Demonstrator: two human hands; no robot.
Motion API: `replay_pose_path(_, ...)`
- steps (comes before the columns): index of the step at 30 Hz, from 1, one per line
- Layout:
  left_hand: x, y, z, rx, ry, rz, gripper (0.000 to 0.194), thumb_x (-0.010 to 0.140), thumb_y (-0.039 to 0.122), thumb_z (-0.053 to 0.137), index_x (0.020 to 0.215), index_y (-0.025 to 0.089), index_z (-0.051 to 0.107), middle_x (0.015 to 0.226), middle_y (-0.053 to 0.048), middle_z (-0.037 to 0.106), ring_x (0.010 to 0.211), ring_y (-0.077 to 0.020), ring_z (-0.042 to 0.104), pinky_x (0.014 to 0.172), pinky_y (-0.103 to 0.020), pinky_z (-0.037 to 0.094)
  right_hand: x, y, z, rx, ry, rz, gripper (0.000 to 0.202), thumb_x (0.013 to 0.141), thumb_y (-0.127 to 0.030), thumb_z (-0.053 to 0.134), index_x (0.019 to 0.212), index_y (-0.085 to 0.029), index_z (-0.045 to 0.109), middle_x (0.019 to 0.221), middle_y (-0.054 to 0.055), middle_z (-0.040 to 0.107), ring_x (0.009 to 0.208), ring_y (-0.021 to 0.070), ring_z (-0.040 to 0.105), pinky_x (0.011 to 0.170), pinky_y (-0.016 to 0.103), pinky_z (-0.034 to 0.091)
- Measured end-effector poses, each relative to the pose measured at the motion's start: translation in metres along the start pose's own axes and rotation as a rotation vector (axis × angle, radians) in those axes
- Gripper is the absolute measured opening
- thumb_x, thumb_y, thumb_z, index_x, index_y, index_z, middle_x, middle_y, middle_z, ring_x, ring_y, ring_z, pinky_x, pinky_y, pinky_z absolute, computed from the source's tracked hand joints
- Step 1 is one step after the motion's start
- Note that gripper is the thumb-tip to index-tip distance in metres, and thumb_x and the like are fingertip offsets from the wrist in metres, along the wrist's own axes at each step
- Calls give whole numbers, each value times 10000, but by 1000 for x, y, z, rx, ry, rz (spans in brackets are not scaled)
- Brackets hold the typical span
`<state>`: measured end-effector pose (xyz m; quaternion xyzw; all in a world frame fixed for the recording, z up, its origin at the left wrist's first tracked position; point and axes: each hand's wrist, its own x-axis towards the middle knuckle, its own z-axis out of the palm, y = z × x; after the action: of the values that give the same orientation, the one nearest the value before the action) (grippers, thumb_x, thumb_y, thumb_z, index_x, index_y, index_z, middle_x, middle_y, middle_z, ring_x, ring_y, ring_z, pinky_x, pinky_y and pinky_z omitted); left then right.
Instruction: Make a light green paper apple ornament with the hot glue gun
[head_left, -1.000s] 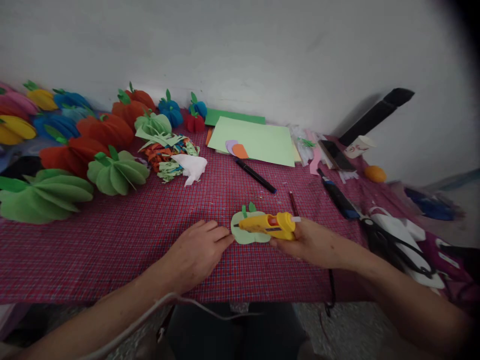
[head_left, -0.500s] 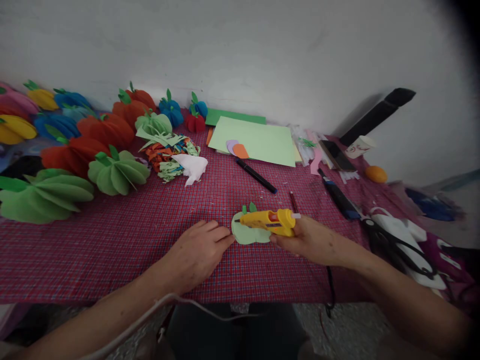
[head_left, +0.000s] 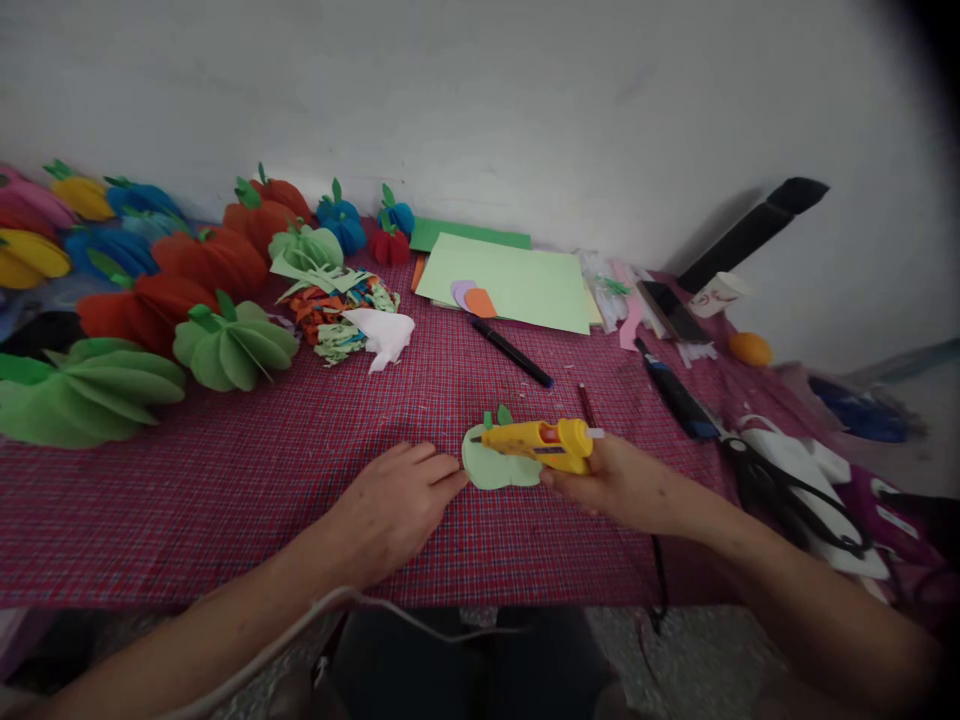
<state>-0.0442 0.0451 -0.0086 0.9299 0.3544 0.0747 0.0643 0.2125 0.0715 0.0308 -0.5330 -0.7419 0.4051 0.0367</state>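
My right hand [head_left: 615,485] grips a yellow hot glue gun [head_left: 544,440] by its handle. Its dark nozzle points left, at the upper left part of a pale green pumpkin-shaped paper cutout [head_left: 491,470] lying on the table. The cutout has a small green stem and leaf [head_left: 504,414] at its top; the gun covers some of its right half. My left hand [head_left: 401,505] rests on the cloth with fingers stretched out, the tips against the cutout's left edge. Whether the nozzle touches the paper I cannot tell.
Several coloured paper pumpkins [head_left: 236,345] and paper scraps [head_left: 337,315] fill the left. Green sheets [head_left: 517,280] lie at the back, with a black marker [head_left: 514,352] before them. To the right are a box cutter [head_left: 675,390], scissors [head_left: 795,490], an orange [head_left: 750,348] and a paper cup [head_left: 718,294].
Hardly anything differs. The glue gun's nozzle stays over the upper left of the cutout, and both hands keep their places; the whole view has shifted very slightly.
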Motion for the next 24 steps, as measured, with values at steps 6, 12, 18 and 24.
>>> replay_pose_path(6, 0, 0, 1, 19, 31, -4, 271, 863, 184, 437, 1093, 199, 579, 1004, -41, 638, 883, -199, 532, 785, -380, 447, -1, 8, -1, 13, 48, 28, 247, 812, -403, 541, 815, -165, 609, 500, -43, 443, 430, 76, 375, 395, 205, 277)
replay_pose_path(12, 1, 0, -1, 12, 0, -5, 279, 856, 176, 443, 1101, 192, 578, 1004, -45, 638, 874, -196, 535, 778, -377, 450, -5, 9, -6, -23, 8, 79, 278, 827, -433, 498, 792, -171, 582, 505, -48, 410, 428, 77, 351, 381, 203, 272)
replay_pose_path(18, -1, 0, 0, 15, 19, 5, 283, 860, 170, 434, 1105, 193, 573, 1020, -48, 633, 883, -200, 529, 788, -377, 445, -13, 4, -12, 26, 6, 99, 263, 841, -420, 471, 803, -172, 550, 525, -55, 387, 440, 74, 333, 385, 200, 280)
replay_pose_path(24, 0, 0, 0, 5, 12, 4, 278, 857, 169, 445, 1104, 194, 570, 995, -49, 635, 867, -188, 530, 776, -356, 444, -8, 9, -8, 28, 9, 100, 301, 840, -449, 480, 847, -162, 572, 530, -48, 416, 442, 76, 367, 392, 203, 282)
